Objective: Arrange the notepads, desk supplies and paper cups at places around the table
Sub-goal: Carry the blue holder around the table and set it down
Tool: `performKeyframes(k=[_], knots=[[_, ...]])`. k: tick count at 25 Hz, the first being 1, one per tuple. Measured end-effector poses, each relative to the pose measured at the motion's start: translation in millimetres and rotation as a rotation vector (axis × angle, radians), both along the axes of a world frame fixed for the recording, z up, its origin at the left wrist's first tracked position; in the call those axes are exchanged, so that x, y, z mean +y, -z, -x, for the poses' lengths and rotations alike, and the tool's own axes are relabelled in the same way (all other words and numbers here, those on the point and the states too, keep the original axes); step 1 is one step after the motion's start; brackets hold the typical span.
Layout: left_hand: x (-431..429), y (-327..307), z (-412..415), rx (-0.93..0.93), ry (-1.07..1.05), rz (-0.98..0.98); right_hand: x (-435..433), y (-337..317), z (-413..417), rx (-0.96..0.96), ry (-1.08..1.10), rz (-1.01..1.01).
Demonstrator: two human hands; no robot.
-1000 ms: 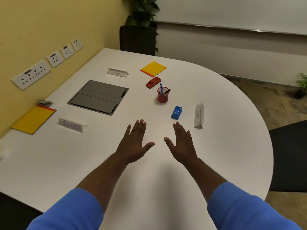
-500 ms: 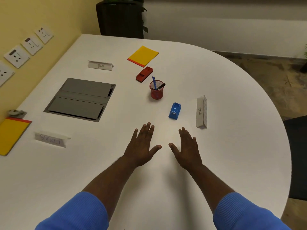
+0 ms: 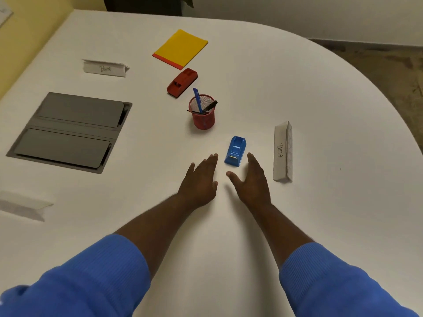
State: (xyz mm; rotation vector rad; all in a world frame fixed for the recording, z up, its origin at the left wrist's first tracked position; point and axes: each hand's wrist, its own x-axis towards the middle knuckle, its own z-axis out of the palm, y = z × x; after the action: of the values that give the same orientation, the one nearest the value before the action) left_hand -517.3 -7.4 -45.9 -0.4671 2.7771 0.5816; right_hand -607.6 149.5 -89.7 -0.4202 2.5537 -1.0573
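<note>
A small blue desk tool [image 3: 235, 151] lies on the white table [image 3: 320, 202], just beyond my fingertips. My left hand [image 3: 199, 181] and my right hand [image 3: 251, 181] are flat, fingers apart, empty, one on each side of it and not touching it. Behind it stands a red mesh pen cup [image 3: 202, 113] with a blue pen and a black pen. Further back lie a red desk tool [image 3: 182, 82] and a yellow notepad [image 3: 180, 48] with a red edge. No paper cups are in view.
A folded name card reading BETA [image 3: 282, 152] lies right of my right hand. A card reading BEAR [image 3: 105, 68] stands at the back left, another card [image 3: 23, 205] at the left edge. A grey socket hatch [image 3: 68, 131] is set into the table.
Both hands have slid forward across the table toward the blue desk tool. The view has tilted down and closer, so the left-hand notepad and wall sockets are out of frame.
</note>
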Motion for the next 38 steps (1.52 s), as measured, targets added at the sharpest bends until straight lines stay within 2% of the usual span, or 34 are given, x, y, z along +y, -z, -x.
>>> performKeyframes(k=[4, 9, 14, 18, 20, 24, 29, 38], knots=[[-12, 11, 44, 0.077, -0.091, -0.134, -24, 11, 22, 0.085, 0.083, 0.053], [-15, 26, 50, 0.161, -0.076, -0.257, -47, 18, 30, 0.229, 0.129, -0.078], [-15, 29, 42, 0.16, -0.079, -0.268, -48, 18, 32, 0.209, 0.135, -0.163], [-13, 25, 38, 0.182, -0.096, -0.217, -45, 16, 25, 0.158, 0.175, -0.149], [-17, 22, 35, 0.182, -0.086, -0.188, -37, 17, 17, 0.112, 0.134, -0.074], [-30, 17, 19, 0.053, -0.011, -0.17, -12, 19, -21, 0.058, -0.068, 0.092], [-31, 6, -16, -0.085, 0.068, -0.11, 1, 10, -65, 0.018, -0.197, 0.096], [-23, -57, -120, 0.05, -0.169, -0.247, -11, -64, -115, 0.179, -0.483, 0.126]])
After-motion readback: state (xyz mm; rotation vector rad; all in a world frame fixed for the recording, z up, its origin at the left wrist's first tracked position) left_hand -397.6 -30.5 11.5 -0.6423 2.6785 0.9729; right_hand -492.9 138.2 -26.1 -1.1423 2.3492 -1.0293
